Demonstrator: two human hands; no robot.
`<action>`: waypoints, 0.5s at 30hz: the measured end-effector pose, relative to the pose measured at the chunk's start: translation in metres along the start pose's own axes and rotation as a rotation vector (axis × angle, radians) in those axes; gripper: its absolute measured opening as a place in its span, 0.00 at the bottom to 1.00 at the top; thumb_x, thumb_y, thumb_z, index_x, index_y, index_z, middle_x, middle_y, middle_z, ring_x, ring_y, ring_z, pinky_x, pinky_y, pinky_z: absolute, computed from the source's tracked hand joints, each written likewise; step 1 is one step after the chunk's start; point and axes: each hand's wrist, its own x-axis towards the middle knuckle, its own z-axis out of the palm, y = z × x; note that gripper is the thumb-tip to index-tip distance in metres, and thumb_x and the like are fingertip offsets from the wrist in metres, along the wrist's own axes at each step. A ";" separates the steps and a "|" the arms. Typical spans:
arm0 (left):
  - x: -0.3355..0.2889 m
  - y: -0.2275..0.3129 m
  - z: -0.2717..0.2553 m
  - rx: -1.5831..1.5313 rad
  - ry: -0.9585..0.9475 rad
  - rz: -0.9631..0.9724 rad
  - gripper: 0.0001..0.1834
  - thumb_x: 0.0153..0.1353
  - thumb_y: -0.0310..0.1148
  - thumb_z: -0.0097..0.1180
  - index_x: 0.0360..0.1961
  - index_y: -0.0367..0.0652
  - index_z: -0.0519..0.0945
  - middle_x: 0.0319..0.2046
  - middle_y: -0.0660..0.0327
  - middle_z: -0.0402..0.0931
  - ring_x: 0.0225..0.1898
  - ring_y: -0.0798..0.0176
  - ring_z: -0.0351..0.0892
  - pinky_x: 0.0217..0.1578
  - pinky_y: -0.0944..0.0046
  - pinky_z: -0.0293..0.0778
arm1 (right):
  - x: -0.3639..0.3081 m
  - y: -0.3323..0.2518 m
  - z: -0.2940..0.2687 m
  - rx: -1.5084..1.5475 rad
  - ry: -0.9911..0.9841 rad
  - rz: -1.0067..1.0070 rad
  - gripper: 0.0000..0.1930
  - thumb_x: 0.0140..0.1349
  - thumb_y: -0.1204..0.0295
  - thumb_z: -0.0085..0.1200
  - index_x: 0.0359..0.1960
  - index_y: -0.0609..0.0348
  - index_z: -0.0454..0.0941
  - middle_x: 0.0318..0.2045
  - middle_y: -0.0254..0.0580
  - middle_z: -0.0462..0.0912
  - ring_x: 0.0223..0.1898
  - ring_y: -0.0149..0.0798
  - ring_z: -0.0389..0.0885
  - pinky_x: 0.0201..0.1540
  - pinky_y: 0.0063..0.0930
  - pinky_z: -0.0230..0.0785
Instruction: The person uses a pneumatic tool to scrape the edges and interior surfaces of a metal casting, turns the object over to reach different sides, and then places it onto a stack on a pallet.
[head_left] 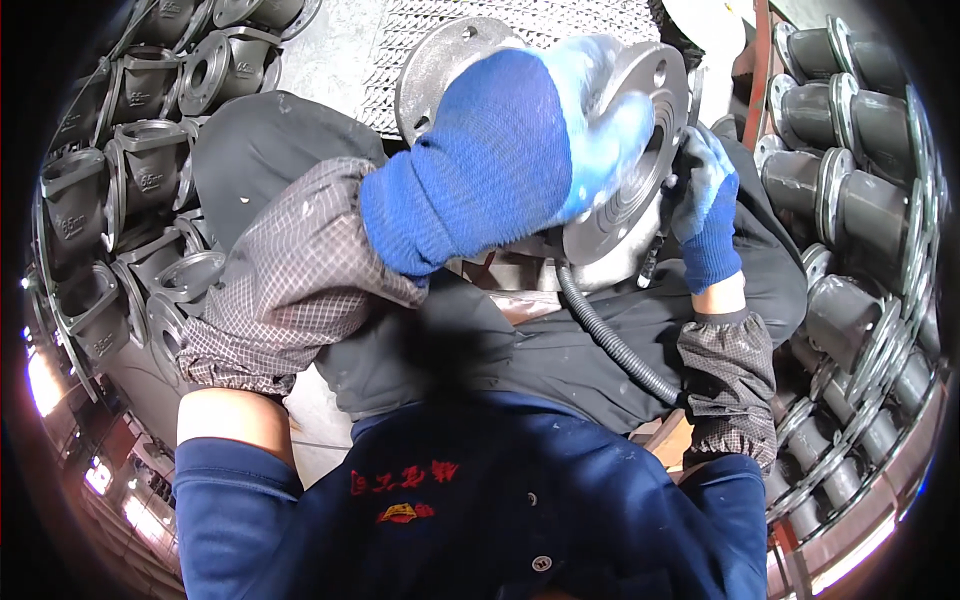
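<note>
Currently, grey flanged casting (610, 220) sits at upper centre of the frame, its round face turned toward the right. Second flange (440, 68) shows left of the glove (same piece, probably; any joining body is hidden), so the long axis seems to run left to right. Left hand (585, 135) lies across the casting, overlapping the face; too blurred, cannot tell whether fingers close on it. Right hand (706, 188) is just beside the face's right edge, fingers bent, grip unclear. Left is nearer. Ribbed hose (618, 348) curves toward lower right.
</note>
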 end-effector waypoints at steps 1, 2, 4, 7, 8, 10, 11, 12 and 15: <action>0.007 0.003 -0.001 -0.094 -0.016 -0.113 0.20 0.59 0.38 0.52 0.46 0.34 0.74 0.28 0.59 0.78 0.27 0.73 0.76 0.29 0.71 0.74 | 0.001 0.002 0.002 0.010 0.042 0.021 0.15 0.49 0.82 0.46 0.40 0.65 0.75 0.43 0.56 0.76 0.43 0.49 0.77 0.44 0.30 0.70; 0.014 0.003 -0.001 -0.187 -0.032 -0.226 0.19 0.59 0.38 0.52 0.46 0.34 0.74 0.27 0.60 0.78 0.27 0.74 0.76 0.29 0.71 0.73 | 0.001 0.003 0.004 0.021 0.083 0.040 0.16 0.50 0.80 0.47 0.43 0.62 0.77 0.43 0.55 0.77 0.45 0.47 0.77 0.45 0.29 0.71; 0.027 -0.001 -0.004 -0.276 0.069 0.031 0.22 0.58 0.43 0.53 0.45 0.34 0.74 0.24 0.63 0.76 0.23 0.75 0.73 0.26 0.74 0.72 | 0.007 -0.003 0.005 0.266 0.090 0.303 0.14 0.56 0.77 0.44 0.43 0.64 0.76 0.42 0.48 0.78 0.44 0.43 0.78 0.45 0.28 0.70; 0.049 -0.010 -0.014 -0.104 0.024 0.100 0.15 0.58 0.37 0.48 0.38 0.36 0.76 0.30 0.46 0.76 0.32 0.51 0.77 0.32 0.60 0.71 | 0.020 -0.011 0.005 1.096 0.185 0.879 0.14 0.60 0.75 0.41 0.44 0.66 0.76 0.40 0.41 0.79 0.41 0.36 0.77 0.43 0.25 0.69; 0.059 -0.017 -0.012 -0.104 0.032 0.103 0.15 0.58 0.37 0.48 0.38 0.36 0.76 0.30 0.46 0.76 0.32 0.51 0.77 0.32 0.60 0.71 | 0.020 -0.009 0.009 1.047 0.223 0.788 0.14 0.61 0.75 0.40 0.44 0.67 0.76 0.40 0.40 0.78 0.40 0.33 0.76 0.43 0.24 0.69; 0.071 -0.019 -0.015 -0.183 0.084 0.374 0.14 0.56 0.35 0.48 0.38 0.36 0.75 0.31 0.47 0.76 0.33 0.51 0.76 0.35 0.60 0.70 | 0.020 -0.009 0.012 0.994 0.254 0.694 0.15 0.62 0.74 0.39 0.45 0.67 0.76 0.40 0.39 0.78 0.39 0.31 0.74 0.43 0.23 0.68; 0.075 -0.019 -0.018 -0.262 0.035 0.366 0.13 0.56 0.34 0.48 0.36 0.36 0.75 0.29 0.47 0.76 0.31 0.50 0.75 0.33 0.59 0.70 | 0.021 -0.010 0.011 1.061 0.237 0.784 0.15 0.62 0.74 0.39 0.45 0.67 0.76 0.41 0.40 0.77 0.40 0.31 0.74 0.44 0.23 0.67; 0.077 -0.020 -0.018 -0.263 0.042 0.368 0.13 0.56 0.34 0.48 0.36 0.36 0.75 0.29 0.47 0.76 0.31 0.50 0.75 0.33 0.59 0.70 | 0.022 -0.011 0.010 1.126 0.220 0.875 0.16 0.62 0.74 0.38 0.46 0.67 0.75 0.43 0.42 0.76 0.40 0.31 0.74 0.45 0.23 0.66; 0.087 -0.028 -0.013 -0.011 0.160 0.501 0.12 0.56 0.34 0.47 0.35 0.36 0.75 0.28 0.48 0.75 0.30 0.49 0.74 0.32 0.57 0.70 | 0.017 -0.007 0.013 0.772 0.167 0.690 0.16 0.62 0.74 0.39 0.46 0.67 0.75 0.43 0.42 0.76 0.43 0.31 0.73 0.48 0.22 0.64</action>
